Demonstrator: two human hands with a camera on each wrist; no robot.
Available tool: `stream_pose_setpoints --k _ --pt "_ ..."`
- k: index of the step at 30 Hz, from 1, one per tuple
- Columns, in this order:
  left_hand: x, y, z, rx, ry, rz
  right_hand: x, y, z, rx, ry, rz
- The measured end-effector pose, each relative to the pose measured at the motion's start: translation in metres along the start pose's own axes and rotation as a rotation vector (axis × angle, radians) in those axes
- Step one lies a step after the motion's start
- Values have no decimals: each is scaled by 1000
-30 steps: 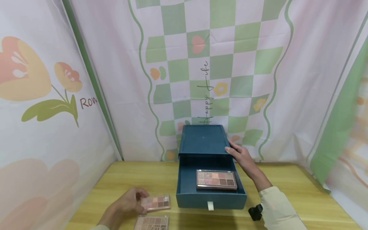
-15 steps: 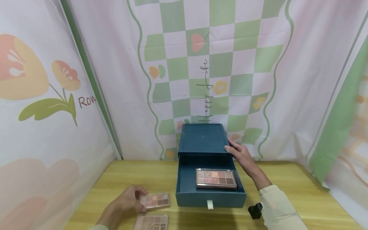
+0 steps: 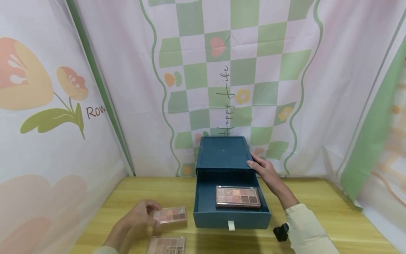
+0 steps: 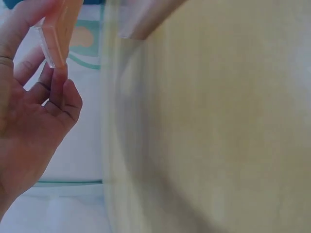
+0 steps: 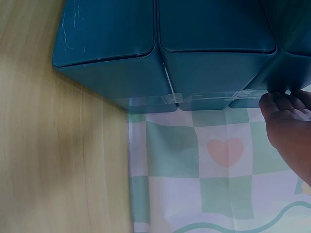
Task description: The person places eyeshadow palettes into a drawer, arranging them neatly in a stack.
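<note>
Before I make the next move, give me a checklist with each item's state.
1. Left grip secure on the held palette: ok, it pinches one end.
2. Held palette off the table: ok, the left wrist view shows it raised.
3. Drawer open: ok, pulled out in front.
4. Room beside the drawer palette: cannot tell; bare floor shows, but fit is unclear.
5. Right grip on the box: ok, touching its right side.
6. Near palette put away: not ok, on the table.
</note>
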State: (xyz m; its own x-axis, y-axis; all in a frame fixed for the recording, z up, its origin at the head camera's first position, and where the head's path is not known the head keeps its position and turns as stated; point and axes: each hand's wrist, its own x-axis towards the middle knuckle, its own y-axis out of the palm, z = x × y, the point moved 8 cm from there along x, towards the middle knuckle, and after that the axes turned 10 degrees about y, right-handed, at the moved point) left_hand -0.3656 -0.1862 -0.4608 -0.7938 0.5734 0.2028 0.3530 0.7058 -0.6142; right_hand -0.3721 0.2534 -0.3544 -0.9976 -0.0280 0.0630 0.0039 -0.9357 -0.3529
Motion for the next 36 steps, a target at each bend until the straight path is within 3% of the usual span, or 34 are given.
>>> stream_pose_setpoints --k 10,25,32,36 --pt "3 -16 -17 31 77 -33 0 0 1 3 -10 1" --pt "5 -34 -49 -26 170 -34 0 1 1 0 -7 8" --pt "8 -43 -64 -40 219 -64 0 1 0 3 -7 6" --pt "8 -48 -74 -33 214 -81 0 1 1 4 -11 6"
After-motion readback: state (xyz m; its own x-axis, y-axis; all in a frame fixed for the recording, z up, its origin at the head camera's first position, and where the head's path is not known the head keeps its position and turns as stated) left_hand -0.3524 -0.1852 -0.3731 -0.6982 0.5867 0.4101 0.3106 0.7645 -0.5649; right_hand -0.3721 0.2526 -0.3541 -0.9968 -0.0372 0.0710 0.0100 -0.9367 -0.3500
